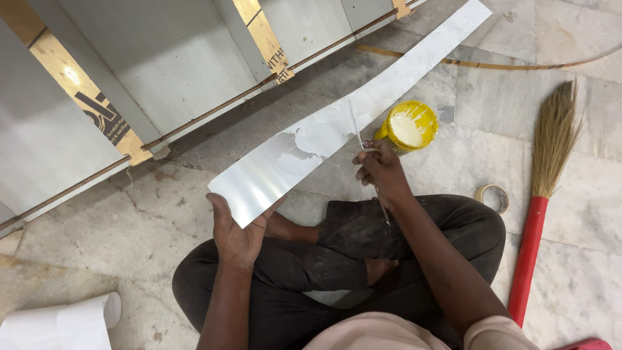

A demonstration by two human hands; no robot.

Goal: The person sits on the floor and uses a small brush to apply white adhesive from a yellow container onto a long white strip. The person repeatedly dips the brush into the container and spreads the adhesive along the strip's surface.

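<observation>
I sit cross-legged on a stone floor. My left hand point(234, 233) grips the near end of a long glossy white strip point(337, 123) that runs diagonally away to the upper right. White paste covers the strip's far part; the near part is bare. My right hand point(381, 170) is closed on a thin flat spreader point(356, 126) whose tip rests on the strip. A yellow tin of white paste point(409, 126) stands just beyond my right hand, open.
Grey cabinet panels with plywood edges point(162, 65) stand at the upper left. A broom with a red handle point(541, 201) lies at the right, a tape roll point(492, 196) beside it. Rolled white sheet point(65, 324) lies at the lower left. A thin strip point(505, 65) curves across the far floor.
</observation>
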